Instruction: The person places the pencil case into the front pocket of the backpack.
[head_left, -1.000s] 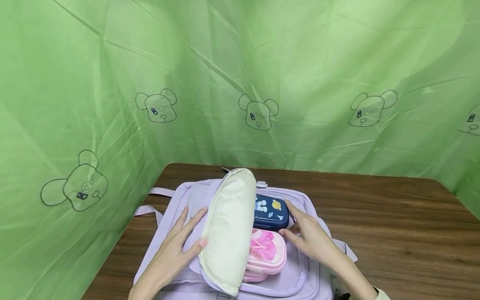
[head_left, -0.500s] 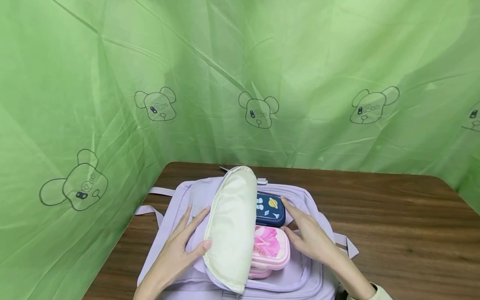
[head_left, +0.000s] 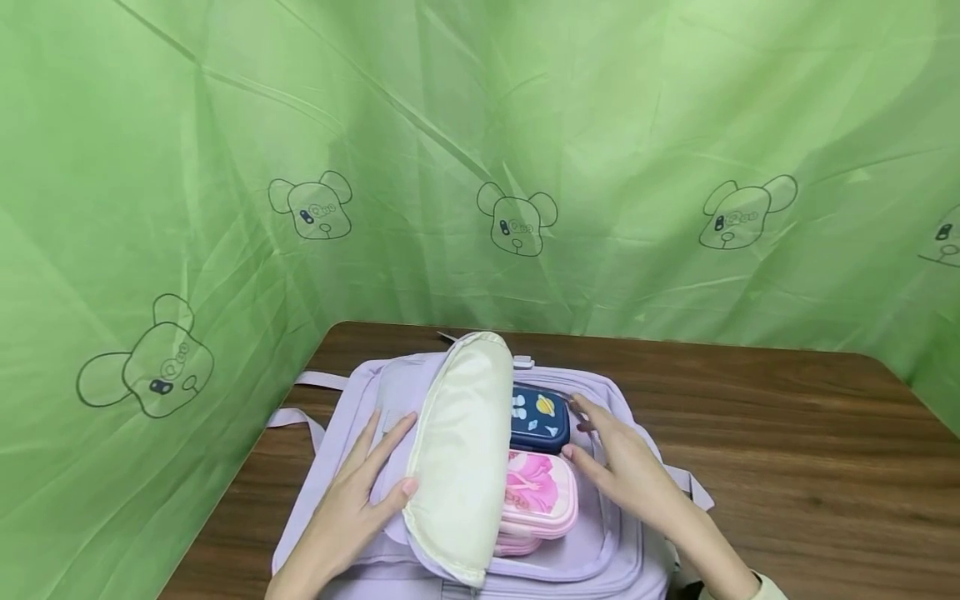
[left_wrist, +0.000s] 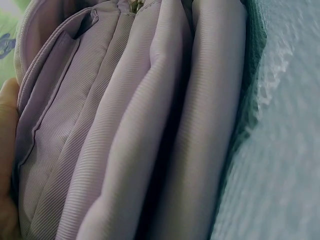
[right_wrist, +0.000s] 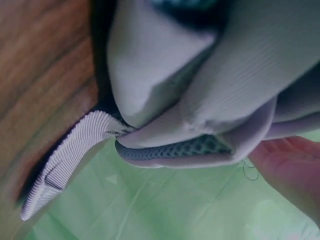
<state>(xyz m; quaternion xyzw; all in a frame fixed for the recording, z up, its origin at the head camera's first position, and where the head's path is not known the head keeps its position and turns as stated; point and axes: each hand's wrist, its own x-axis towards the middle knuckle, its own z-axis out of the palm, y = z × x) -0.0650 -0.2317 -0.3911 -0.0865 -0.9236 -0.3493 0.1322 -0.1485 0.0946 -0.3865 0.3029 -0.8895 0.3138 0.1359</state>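
Note:
A lilac backpack [head_left: 588,546] lies on the table with its front pocket's flap [head_left: 457,458] folded back, cream lining showing. My left hand [head_left: 352,500] rests on the flap with fingers spread. Inside the pocket, a navy pencil case [head_left: 542,421] with planet and astronaut pictures lies beyond a pink pencil case [head_left: 540,496]. The flap hides the left ends of both. Another pink case [head_left: 517,546] shows beneath the pink one. My right hand [head_left: 618,462] is at the navy case's right end, thumb and fingers apart; contact cannot be told. The left wrist view shows lilac fabric folds [left_wrist: 135,130].
The brown wooden table [head_left: 795,450] extends to the right of the backpack. Green cloth [head_left: 615,150] with bear-head drawings hangs behind and at the left. Backpack straps stick out at the left [head_left: 300,421] and right [right_wrist: 75,157].
The navy pencil case has shifted left, further under the flap, relative to the pink one. My right fingertips then drew slightly away from its end. My left hand stays on the flap.

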